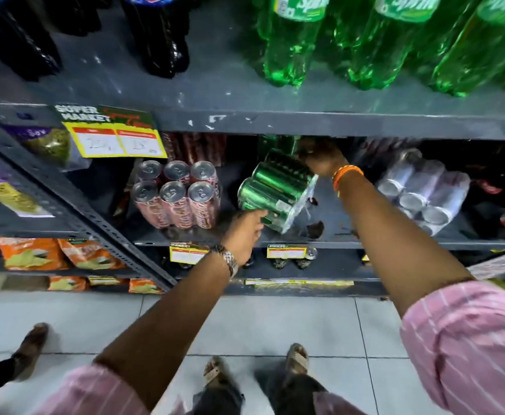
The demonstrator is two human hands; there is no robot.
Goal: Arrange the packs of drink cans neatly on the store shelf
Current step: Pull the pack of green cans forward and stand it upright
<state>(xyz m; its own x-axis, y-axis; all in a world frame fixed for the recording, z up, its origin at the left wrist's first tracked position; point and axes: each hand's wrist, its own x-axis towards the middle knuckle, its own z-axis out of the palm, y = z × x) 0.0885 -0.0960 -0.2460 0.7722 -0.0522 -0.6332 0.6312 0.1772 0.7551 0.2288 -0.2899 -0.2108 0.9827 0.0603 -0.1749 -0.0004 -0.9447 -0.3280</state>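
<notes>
A shrink-wrapped pack of green cans (276, 190) is tilted above the middle shelf (335, 223). My left hand (245, 235) grips its near bottom corner. My right hand (320, 158) holds its far top end, deep under the upper shelf. More green cans (278, 143) stand behind it in shadow. A pack of red cans (176, 194) stands upright to the left. A pack of silver cans (422, 190) lies tilted on its side to the right.
Green soda bottles (365, 40) and dark cola bottles (158, 34) stand on the upper shelf (215, 94). A yellow price tag (116, 139) hangs from its edge. Snack bags (59, 253) fill lower left shelves. Another person's foot (31, 348) is on the tiled floor at left.
</notes>
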